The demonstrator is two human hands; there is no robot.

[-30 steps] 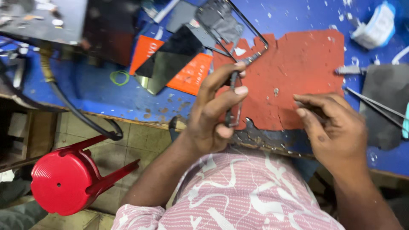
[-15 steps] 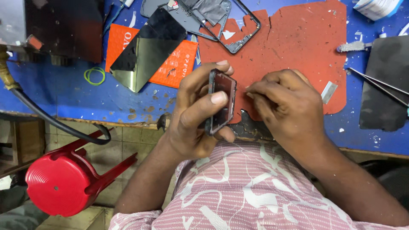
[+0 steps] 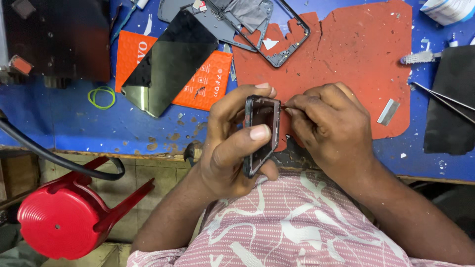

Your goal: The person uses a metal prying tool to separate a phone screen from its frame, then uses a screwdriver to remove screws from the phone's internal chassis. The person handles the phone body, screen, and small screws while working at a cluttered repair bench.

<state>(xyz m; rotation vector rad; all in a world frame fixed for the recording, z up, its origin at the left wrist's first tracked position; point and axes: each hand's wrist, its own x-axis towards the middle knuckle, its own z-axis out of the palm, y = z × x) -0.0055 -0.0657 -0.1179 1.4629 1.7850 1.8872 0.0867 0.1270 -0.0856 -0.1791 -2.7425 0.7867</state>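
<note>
A dark phone frame (image 3: 261, 134) is standing on edge in the left hand (image 3: 232, 148), fingers wrapping it, while the right hand (image 3: 329, 126) is pinching a thin tool (image 3: 285, 106) against its top corner, over a red mat (image 3: 346, 54), with a blade (image 3: 388, 111) lying just right.

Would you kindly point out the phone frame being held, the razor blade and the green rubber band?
phone frame (image 3: 263, 129), head view, on its dark inner face between the fingers.
razor blade (image 3: 388, 111), head view, middle of the flat metal.
green rubber band (image 3: 101, 97), head view, on its loop.
</note>
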